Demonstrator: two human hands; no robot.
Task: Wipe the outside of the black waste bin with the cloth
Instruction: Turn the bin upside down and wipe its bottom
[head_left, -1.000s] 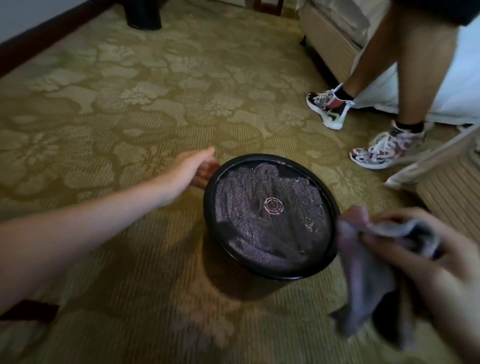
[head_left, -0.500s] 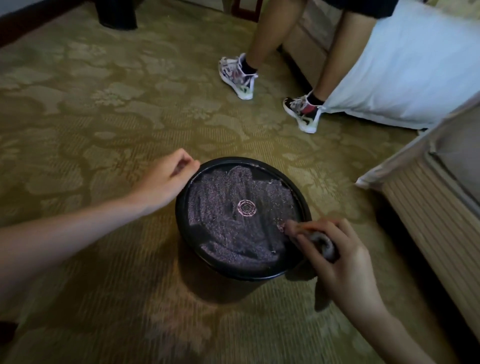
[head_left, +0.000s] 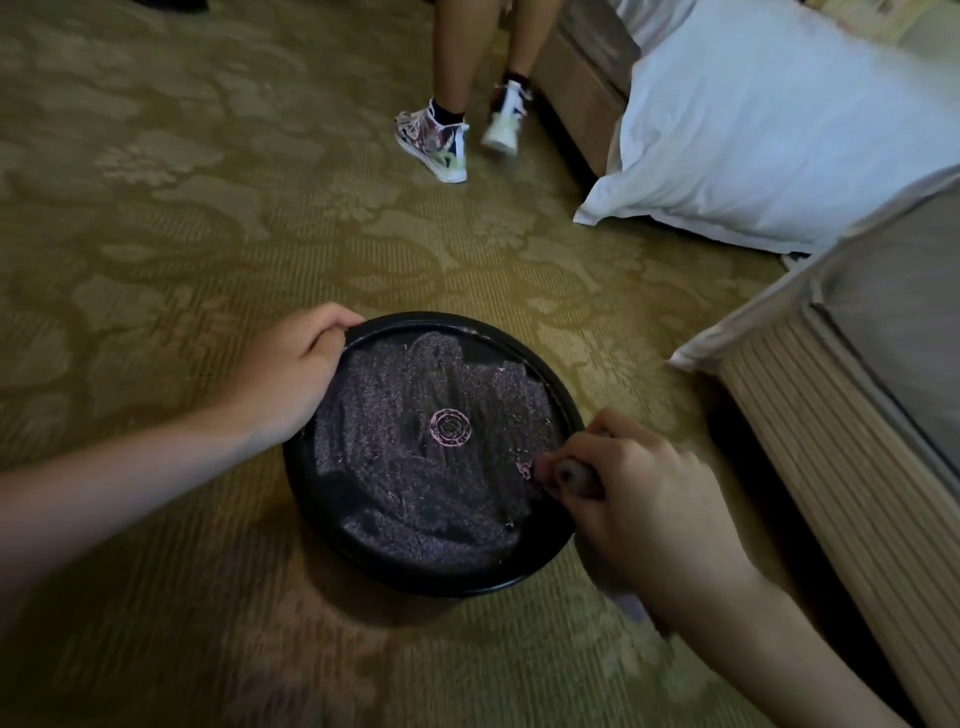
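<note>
The bare left forearm reaches in from the left edge; the left hand (head_left: 291, 374) curls its fingers over the far-left rim of the round black waste bin (head_left: 415, 577); the right hand (head_left: 639, 493) (knuckles up) grips a bunched grey cloth (head_left: 576, 475) at the right rim.
</note>
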